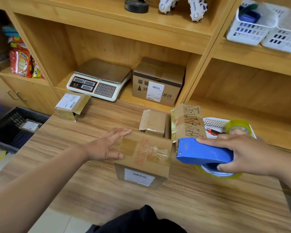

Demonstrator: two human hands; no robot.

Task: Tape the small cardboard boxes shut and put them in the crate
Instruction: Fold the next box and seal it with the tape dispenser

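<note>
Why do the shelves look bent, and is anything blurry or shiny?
Head view: the wide-angle lens bows the shelves; the white baskets at top right are blurred; clear tape on the box under the left hand shows glare; the blue tape dispenser in the right hand looks sharp.

Wooden table (pixel 91 182) carries the front box (pixel 141 158) dead centre. Left box (pixel 72 106) sits far back-left. Open box (pixel 154 123) and printed box (pixel 187 121) stand side by side behind, white basket (pixel 213 122) just beside.

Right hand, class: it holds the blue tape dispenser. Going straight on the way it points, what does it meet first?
Probably the cardboard box under the left hand: the tape dispenser in the right hand points at its right top edge, though depth is unclear.
</note>
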